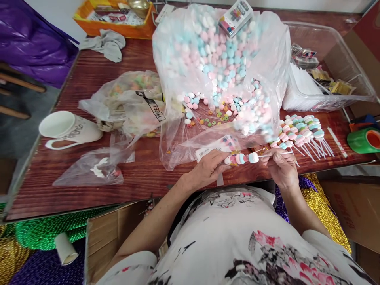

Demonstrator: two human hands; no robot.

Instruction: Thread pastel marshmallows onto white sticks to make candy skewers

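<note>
My left hand (209,168) pinches the candy end of a thin white stick (274,154) threaded with pink, blue and white marshmallow candies (242,158). My right hand (282,166) grips the bare end of that same stick. Both hands hover at the near edge of the wooden table (89,79). Just behind them lies a big clear plastic bag (219,63) full of pastel candies, its mouth spilling loose candies and small coloured rings (213,116). A row of finished candy sticks (299,130) rests right of the bag.
A white mug (69,127) lies on its side at the left, near crumpled plastic bags (130,103). A clear tub (326,75) of supplies sits at the back right, a green tape roll (365,140) at the right edge, an orange tray (115,18) and grey cloth (107,43) at the back.
</note>
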